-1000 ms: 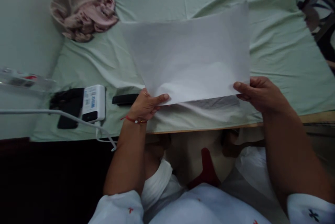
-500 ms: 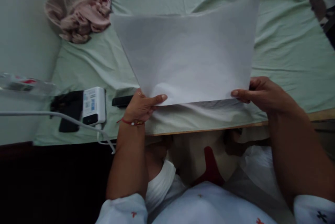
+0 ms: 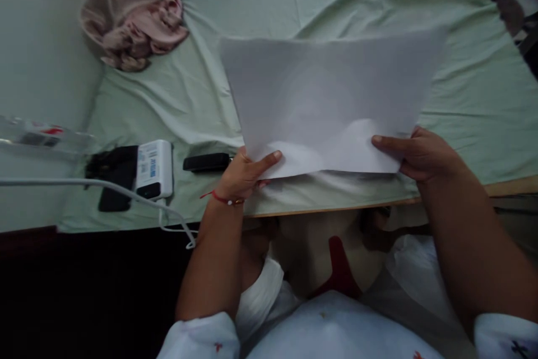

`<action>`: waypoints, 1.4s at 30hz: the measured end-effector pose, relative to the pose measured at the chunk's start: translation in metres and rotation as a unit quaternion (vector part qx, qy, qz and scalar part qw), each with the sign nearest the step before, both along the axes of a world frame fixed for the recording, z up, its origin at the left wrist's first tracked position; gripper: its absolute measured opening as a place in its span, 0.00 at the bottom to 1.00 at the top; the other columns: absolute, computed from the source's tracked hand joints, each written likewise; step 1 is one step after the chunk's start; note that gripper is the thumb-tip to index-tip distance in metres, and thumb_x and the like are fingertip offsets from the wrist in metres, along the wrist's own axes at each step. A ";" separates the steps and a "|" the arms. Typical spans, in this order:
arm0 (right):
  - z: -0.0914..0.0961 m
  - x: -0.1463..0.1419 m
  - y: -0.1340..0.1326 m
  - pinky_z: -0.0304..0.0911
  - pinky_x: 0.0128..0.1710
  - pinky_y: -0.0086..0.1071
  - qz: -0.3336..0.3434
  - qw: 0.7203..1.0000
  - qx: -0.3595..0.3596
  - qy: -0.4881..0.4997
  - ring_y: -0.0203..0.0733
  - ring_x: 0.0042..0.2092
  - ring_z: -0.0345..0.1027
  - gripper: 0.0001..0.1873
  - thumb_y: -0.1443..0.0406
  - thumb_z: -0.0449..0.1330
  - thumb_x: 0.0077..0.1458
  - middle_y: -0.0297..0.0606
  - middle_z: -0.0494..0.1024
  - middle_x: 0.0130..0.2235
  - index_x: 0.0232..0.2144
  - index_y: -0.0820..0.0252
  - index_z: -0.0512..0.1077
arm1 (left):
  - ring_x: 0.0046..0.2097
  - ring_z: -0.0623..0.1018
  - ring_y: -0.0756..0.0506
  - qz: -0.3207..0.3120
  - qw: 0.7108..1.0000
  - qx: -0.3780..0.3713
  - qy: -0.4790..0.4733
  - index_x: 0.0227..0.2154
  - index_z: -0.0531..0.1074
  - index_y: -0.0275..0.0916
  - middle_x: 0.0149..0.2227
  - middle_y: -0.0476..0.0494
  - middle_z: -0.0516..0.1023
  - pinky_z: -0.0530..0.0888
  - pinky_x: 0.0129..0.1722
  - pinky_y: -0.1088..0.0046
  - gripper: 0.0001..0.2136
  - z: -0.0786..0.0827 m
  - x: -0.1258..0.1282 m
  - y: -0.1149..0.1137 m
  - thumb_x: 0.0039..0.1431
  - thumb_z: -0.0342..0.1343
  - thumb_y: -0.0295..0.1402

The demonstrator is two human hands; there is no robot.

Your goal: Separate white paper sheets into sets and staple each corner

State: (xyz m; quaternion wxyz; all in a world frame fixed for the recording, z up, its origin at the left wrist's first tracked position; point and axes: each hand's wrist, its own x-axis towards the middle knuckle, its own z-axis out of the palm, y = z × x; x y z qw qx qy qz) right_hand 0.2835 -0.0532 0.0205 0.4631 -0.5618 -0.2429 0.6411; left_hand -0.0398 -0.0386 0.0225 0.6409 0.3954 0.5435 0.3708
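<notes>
We note one sheet-like piece of paper point(image 3: 323, 96), white, smooth and matt, held out over the near-middle part of the surface point(image 3: 168, 118); we cannot tell whether it is a single sheet. Left hand point(image 3: 244, 174): thumb flat on the upper face at the paper's near left corner, fingers curled beneath, so the corner is pinched. Right hand point(image 3: 432, 154): same grip at the right side, just above the near right corner, thumb pointing inward. The paper bows between the hands; we see paler, brighter patches by both thumbs and a slight dip along the far edge. We record the surface as draped in pale green fabric, creased in long soft folds, with a thin wooden strip point(image 3: 336, 206) along its near edge. Just beside the left hand lies a black bar point(image 3: 205, 162), slim with rounded ends. Toward the near left corner we find a hard white box point(image 3: 155, 163), round-cornered and labelled, against a flat black slab point(image 3: 115, 196); a smooth white cable point(image 3: 96, 182) crosses in front. At the left edge, farther back, sits a crumpled pink cloth point(image 3: 143, 23), slightly glossy.
</notes>
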 end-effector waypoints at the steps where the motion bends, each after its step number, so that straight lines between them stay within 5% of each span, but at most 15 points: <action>1: 0.000 -0.001 0.000 0.77 0.40 0.31 -0.006 1.000 0.003 -0.008 0.38 0.38 0.79 0.27 0.65 0.84 0.29 0.32 0.87 0.41 0.37 0.55 0.84 | 0.16 0.63 0.55 -0.005 1.000 -0.004 0.002 0.29 0.75 0.39 0.21 0.53 0.71 0.53 0.10 0.79 0.19 -0.001 0.000 0.000 0.43 0.78 0.42; 6: -0.001 0.001 0.001 0.74 0.32 0.27 -0.026 0.998 -0.019 -0.053 0.35 0.31 0.75 0.23 0.64 0.85 0.22 0.30 0.84 0.31 0.25 0.57 0.82 | 0.14 0.62 0.54 -0.009 0.999 -0.036 0.018 0.30 0.75 0.39 0.20 0.51 0.69 0.52 0.10 0.78 0.14 0.000 -0.005 0.000 0.56 0.71 0.42; 10: 0.001 -0.001 0.001 0.75 0.31 0.28 -0.029 0.998 -0.026 -0.055 0.36 0.32 0.75 0.26 0.62 0.85 0.22 0.32 0.85 0.32 0.28 0.58 0.83 | 0.18 0.68 0.51 0.041 0.997 -0.056 0.019 0.33 0.75 0.40 0.22 0.50 0.72 0.61 0.12 0.77 0.09 -0.001 -0.003 -0.001 0.61 0.66 0.39; 14: 0.000 -0.004 0.001 0.75 0.32 0.29 -0.017 0.998 -0.025 -0.055 0.38 0.34 0.77 0.28 0.61 0.85 0.24 0.34 0.86 0.36 0.33 0.57 0.84 | 0.29 0.79 0.46 0.101 0.995 -0.019 -0.001 0.35 0.77 0.39 0.25 0.47 0.78 0.76 0.26 0.74 0.12 -0.005 0.003 -0.001 0.59 0.67 0.43; 18: -0.003 -0.006 0.003 0.72 0.28 0.28 0.006 0.997 -0.040 -0.064 0.37 0.31 0.75 0.25 0.60 0.84 0.26 0.34 0.86 0.34 0.31 0.58 0.83 | 0.41 0.84 0.42 0.134 0.990 0.027 -0.030 0.32 0.78 0.39 0.28 0.44 0.82 0.80 0.39 0.70 0.14 -0.008 0.002 -0.002 0.53 0.72 0.43; 27: -0.004 -0.007 0.001 0.78 0.38 0.32 0.056 0.997 -0.004 -0.056 0.42 0.39 0.79 0.22 0.66 0.82 0.30 0.35 0.87 0.40 0.32 0.56 0.83 | 0.33 0.79 0.48 0.165 0.983 0.079 -0.018 0.32 0.80 0.38 0.29 0.47 0.81 0.77 0.34 0.73 0.13 -0.009 -0.011 -0.004 0.50 0.75 0.39; 32: 0.000 -0.012 0.005 0.76 0.31 0.31 -0.001 0.999 -0.047 -0.026 0.40 0.32 0.77 0.22 0.63 0.83 0.29 0.36 0.86 0.34 0.31 0.58 0.82 | 0.25 0.70 0.53 0.117 0.990 0.081 -0.015 0.27 0.79 0.38 0.25 0.51 0.75 0.67 0.24 0.77 0.15 -0.012 -0.020 -0.010 0.49 0.75 0.43; 42: -0.002 -0.022 0.005 0.77 0.34 0.30 -0.014 0.999 -0.018 -0.038 0.38 0.34 0.78 0.25 0.65 0.83 0.31 0.33 0.87 0.40 0.36 0.55 0.83 | 0.41 0.84 0.40 0.133 0.991 0.033 -0.007 0.39 0.79 0.39 0.33 0.42 0.83 0.77 0.33 0.71 0.16 -0.021 -0.020 -0.010 0.57 0.70 0.45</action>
